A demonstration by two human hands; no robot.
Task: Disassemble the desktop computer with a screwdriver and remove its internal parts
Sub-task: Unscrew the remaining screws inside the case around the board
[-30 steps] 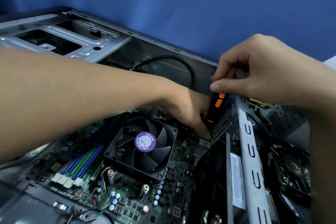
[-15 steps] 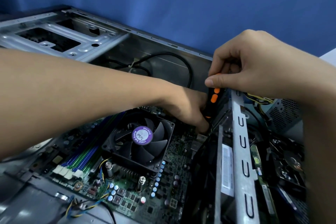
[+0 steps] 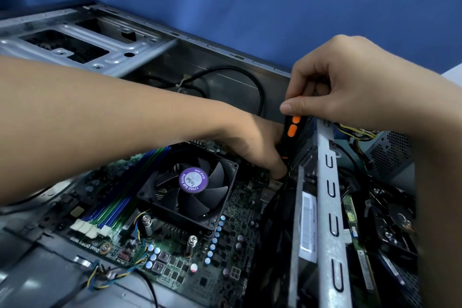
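An open computer case (image 3: 75,40) lies on its side against a blue wall, seen from above; the motherboard (image 3: 175,265) and its black fan (image 3: 192,190) face up. The right hand (image 3: 350,87) comes in from the right, thumb and fingers clamped on the top of a black-and-orange screwdriver (image 3: 292,130). The screwdriver stands nearly upright, its long axis running down into the gap between the fan and a grey metal bar (image 3: 330,195); its tip is hidden. The left hand (image 3: 255,142) reaches across from the left, fingers pointing down beside the tool's lower end; whether they pinch the shaft or only touch it cannot be told. The screw likely sits straight below the right hand, so turning falls to it, with the left hand nearer the tip to steady it.
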